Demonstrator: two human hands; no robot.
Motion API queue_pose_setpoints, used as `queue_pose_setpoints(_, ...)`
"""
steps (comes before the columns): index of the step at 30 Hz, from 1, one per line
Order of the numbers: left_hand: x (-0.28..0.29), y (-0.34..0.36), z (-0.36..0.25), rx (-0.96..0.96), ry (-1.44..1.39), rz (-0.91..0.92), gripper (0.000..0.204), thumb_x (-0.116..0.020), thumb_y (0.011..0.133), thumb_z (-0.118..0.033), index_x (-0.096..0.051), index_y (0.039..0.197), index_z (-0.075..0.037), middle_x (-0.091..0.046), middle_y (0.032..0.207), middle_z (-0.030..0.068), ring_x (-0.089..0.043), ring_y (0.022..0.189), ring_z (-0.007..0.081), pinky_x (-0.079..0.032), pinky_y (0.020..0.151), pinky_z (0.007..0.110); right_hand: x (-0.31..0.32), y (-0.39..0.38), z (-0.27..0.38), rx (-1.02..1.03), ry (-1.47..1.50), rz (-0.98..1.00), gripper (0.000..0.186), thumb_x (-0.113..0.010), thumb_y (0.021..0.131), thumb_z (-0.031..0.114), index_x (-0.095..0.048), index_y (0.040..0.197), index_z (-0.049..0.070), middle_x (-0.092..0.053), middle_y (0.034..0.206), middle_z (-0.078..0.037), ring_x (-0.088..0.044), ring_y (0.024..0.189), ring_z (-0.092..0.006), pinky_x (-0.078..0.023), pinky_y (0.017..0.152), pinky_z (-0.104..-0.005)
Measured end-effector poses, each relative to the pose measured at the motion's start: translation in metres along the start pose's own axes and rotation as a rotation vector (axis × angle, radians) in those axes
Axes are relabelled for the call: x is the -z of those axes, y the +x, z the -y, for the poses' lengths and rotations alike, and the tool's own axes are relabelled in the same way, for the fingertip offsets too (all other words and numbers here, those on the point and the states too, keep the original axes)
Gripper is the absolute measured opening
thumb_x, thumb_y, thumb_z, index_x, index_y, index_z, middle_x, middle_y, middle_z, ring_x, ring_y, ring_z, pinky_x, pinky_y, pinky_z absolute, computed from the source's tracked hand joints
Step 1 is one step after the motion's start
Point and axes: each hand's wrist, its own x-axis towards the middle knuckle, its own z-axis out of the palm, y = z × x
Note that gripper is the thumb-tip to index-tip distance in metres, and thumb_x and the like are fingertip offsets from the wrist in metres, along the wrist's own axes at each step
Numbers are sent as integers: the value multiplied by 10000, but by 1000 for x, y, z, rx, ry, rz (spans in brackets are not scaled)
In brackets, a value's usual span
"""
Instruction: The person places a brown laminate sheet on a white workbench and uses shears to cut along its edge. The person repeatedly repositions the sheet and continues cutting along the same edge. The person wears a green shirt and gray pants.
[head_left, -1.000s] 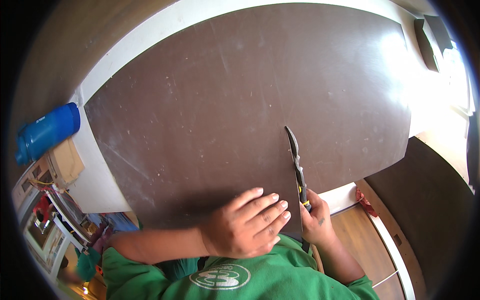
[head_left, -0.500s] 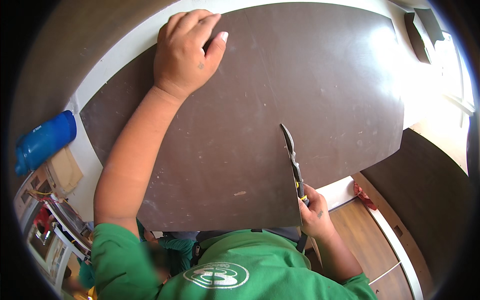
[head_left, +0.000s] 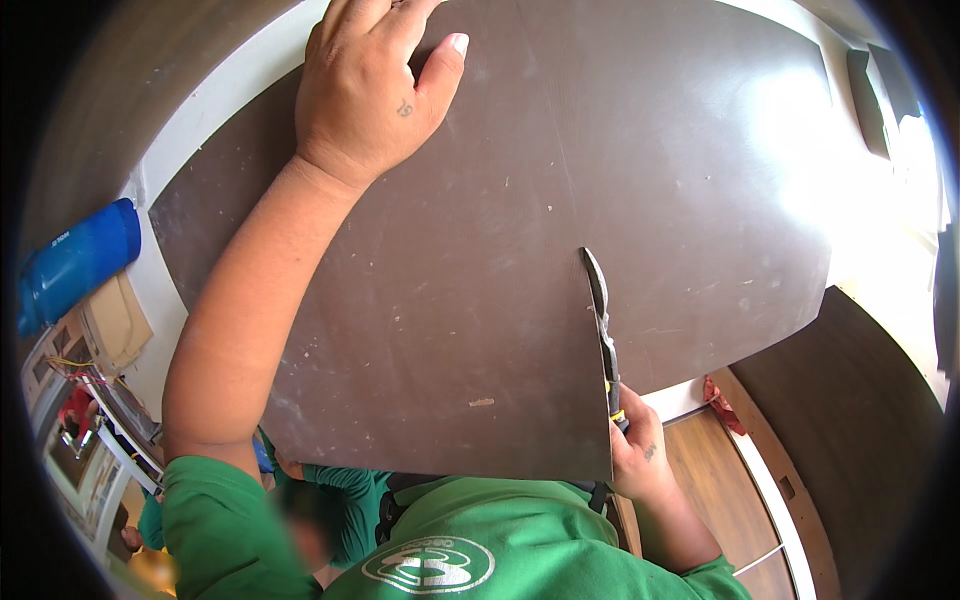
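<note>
A large dark brown sheet point(head_left: 450, 300) spreads in front of me, with a long cut running in from its near edge. My left hand point(head_left: 370, 90) lies on the sheet toward its far left edge, thumb apart from the fingers; the fingertips pass out of the top of the picture. Low on the right, my right hand point(head_left: 637, 450) is closed around the handles of a pair of snips point(head_left: 601, 300), black with yellow on the grip. The snips' blades sit in the cut, pointing away from me. Part of the handles is hidden behind the sheet.
A blue bottle point(head_left: 80, 260) stands out at the left beside a light wooden piece point(head_left: 118, 320). Wires point(head_left: 80, 370) hang below it. Another person in a green shirt point(head_left: 345, 500) is close by, below the sheet. A curved dark panel point(head_left: 840, 410) rises at the right, near a red wrapper point(head_left: 722, 405).
The view has shifted a little, so the sheet sits lower and farther right. My left hand stays on the sheet, and the snips remain in the cut in my right hand.
</note>
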Motion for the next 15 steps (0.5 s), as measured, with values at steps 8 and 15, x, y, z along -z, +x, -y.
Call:
queue_pose_setpoints(8, 1, 1, 0, -32, -15, 26, 321, -806, 958, -195, -781, 1203, 11, -737, 1198, 91, -660, 1056, 283, -557, 932, 390, 7, -2, 7, -17, 21, 14, 213, -669, 1024, 174, -613, 1070, -26, -538, 743, -84, -485, 696, -158, -465, 647, -350)
queue_pose_setpoints(15, 3, 0, 3, -46, -9, 34, 319, -804, 959, -190, -782, 1205, 11, -735, 1200, 91, -659, 1053, 280, -558, 933, 385, 4, 0, 6, 20, -7, -6, 220, -667, 1019, 177, -619, 1077, -30, -541, 731, -82, -486, 686, -157, -467, 642, -348)
